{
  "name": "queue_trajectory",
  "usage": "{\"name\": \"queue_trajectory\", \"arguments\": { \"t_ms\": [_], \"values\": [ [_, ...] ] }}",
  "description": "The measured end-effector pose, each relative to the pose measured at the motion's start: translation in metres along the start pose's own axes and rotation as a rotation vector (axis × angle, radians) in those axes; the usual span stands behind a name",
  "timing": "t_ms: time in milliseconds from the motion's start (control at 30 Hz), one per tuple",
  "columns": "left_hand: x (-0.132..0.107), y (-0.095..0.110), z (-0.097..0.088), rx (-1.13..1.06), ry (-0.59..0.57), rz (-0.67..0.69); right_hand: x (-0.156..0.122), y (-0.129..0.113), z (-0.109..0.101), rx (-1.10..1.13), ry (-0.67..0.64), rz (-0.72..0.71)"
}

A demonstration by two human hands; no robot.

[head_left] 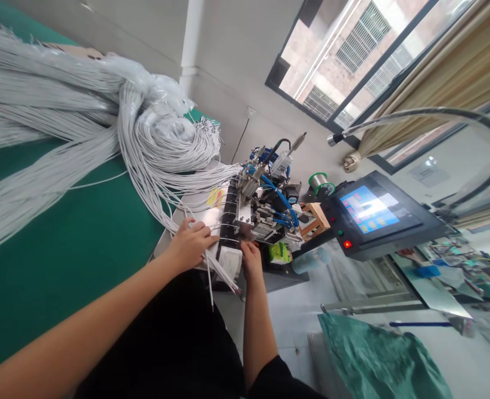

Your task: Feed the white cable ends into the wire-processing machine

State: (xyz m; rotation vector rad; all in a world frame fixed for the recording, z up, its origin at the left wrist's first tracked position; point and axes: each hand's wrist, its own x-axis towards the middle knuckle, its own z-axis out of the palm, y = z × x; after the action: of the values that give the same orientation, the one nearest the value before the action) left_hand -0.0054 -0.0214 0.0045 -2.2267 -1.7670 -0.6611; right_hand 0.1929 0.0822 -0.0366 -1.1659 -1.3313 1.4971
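My left hand (192, 242) rests on the metal plate of a small wire-processing machine (265, 208), fingers closed over a bunch of thin white wires (222, 271) whose ends stick out toward me. My right hand (251, 259) is just right of it at the machine's front edge, fingers curled in a pinch; what they hold is too small to see. A black slotted strip (229, 219) with single wires laid across it sits just beyond both hands.
A large bundle of white wires (103, 127) lies over the green table (74, 244) on the left. A tilted touchscreen control box (373, 219) with a red lit button stands to the right. A green cloth (377, 360) lies at the lower right. Windows and a curtain are behind.
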Motion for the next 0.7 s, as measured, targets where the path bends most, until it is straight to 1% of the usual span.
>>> {"name": "queue_trajectory", "arguments": {
  "t_ms": [133, 367, 500, 600, 700],
  "values": [
    [0.0004, -0.0001, -0.0017, 0.009, -0.002, 0.006, -0.0016, 0.0016, -0.0024, 0.003, 0.027, -0.011],
    [0.0021, -0.0019, -0.0022, 0.022, 0.009, 0.001, 0.0004, 0.0003, -0.0063, -0.048, -0.051, -0.031],
    [0.0018, -0.0039, -0.0018, 0.018, 0.009, -0.019, -0.0011, -0.0027, -0.0088, -0.153, -0.053, -0.102],
    [0.0012, -0.0048, -0.0003, 0.0, 0.037, -0.02, -0.0023, -0.0045, -0.0095, -0.232, -0.051, -0.162],
    [0.0013, -0.0049, 0.0012, -0.022, 0.073, -0.024, -0.0028, -0.0043, -0.0099, -0.271, -0.055, -0.189]
  ]
}}
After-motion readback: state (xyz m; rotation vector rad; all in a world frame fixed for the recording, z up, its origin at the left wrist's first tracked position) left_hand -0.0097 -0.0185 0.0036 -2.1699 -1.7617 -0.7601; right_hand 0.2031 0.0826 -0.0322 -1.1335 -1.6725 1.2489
